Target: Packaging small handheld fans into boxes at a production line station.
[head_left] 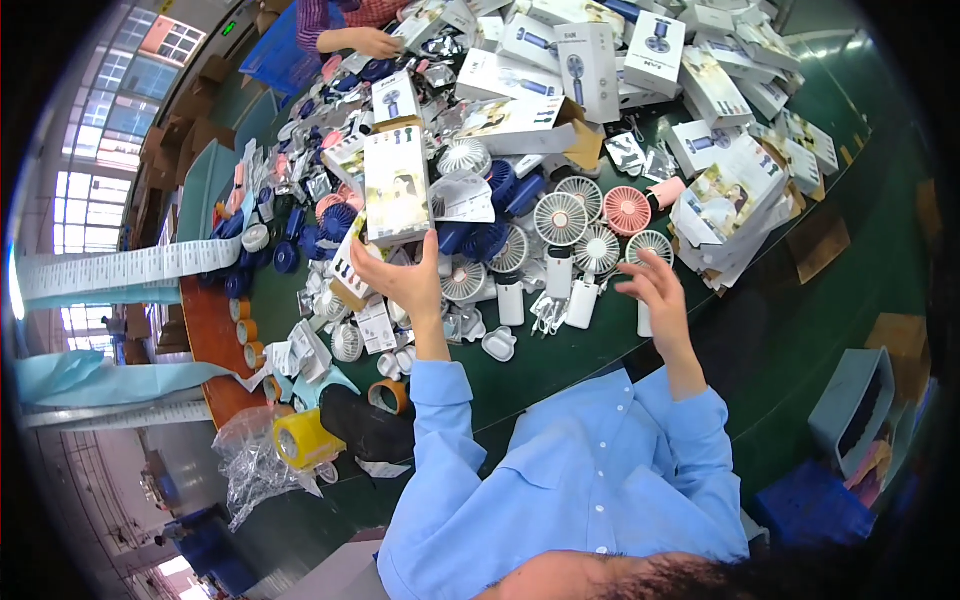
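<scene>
My left hand (405,280) grips the lower end of a white printed box (397,185), thumb on one side and fingers on the other. At the far end of this box a flap stands up. My right hand (658,300) is over a white handheld fan (650,246), its fingers apart and slightly bent; whether they touch the fan is unclear. Left of that hand lie a pink fan (627,211) and several white fans, among them one with a round grille (560,218). Dark blue fans (485,240) lie beside the held box.
White fan boxes (590,70) are heaped at the far side, with a stack of flattened boxes (735,195) on the right. Tape rolls (388,397), a yellow roll (305,440) and clear plastic (250,470) sit at left. Another person's hand (375,43) reaches into the far pile.
</scene>
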Tool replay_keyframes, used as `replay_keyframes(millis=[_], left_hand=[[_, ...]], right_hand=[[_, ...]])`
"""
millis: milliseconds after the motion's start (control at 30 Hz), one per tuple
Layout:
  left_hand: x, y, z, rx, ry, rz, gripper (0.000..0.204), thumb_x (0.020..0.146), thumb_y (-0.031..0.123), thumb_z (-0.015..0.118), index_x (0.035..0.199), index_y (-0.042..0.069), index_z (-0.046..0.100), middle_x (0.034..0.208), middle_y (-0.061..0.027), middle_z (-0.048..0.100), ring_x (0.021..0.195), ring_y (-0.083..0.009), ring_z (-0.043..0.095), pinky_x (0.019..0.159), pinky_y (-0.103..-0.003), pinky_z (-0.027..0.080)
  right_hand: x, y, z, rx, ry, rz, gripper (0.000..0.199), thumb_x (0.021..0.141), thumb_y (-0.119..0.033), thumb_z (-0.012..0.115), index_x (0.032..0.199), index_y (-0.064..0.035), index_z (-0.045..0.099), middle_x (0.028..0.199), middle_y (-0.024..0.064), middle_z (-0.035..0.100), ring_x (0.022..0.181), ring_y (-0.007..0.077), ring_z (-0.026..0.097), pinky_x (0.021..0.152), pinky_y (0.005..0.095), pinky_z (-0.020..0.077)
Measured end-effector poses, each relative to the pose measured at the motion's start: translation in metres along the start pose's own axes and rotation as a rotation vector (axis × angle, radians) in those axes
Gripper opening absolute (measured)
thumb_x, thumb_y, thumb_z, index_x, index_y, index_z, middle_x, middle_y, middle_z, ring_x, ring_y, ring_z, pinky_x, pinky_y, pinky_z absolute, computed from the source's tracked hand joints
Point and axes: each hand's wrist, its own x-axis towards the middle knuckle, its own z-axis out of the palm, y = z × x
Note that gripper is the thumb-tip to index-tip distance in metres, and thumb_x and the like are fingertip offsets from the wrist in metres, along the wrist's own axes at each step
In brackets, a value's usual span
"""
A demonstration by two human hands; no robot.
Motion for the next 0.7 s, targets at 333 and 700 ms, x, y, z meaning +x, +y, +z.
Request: replay_keyframes(millis=[333,700], left_hand=[[-0.050,0.022,0.009,-0.226,0.095,0.007,0.076,0.073,0.015,0.073,0.131,-0.004,0.028,0.134,-0.0209,0.027,0.127,-0.0354,0.028,0.106,-0.045,0.024],[-0.027,0.173,0.083,-0.654,-0.313,0.451,0.043,0.073,0.014,0.071,0.109,-0.002,0.051,0.108,-0.0188,0.053,0.102,-0.0345,0.050,0.092,-0.041,0.038]], right_hand=[[-0.089,0.046,-0.090,0.154,0.379,0.136,0.033,0.093,-0.017,0.051,0.122,-0.0014,0.048,0.106,0.0145,0.063,0.084,0.0180,0.064,0.078,0.0299,0.0497],[-0.073,0.032,-0.068,0.358,0.424,0.094,0.027,0.092,-0.015,0.050,0.115,-0.0014,0.051,0.101,0.0131,0.063,0.085,0.0189,0.063,0.080,0.0316,0.0493]])
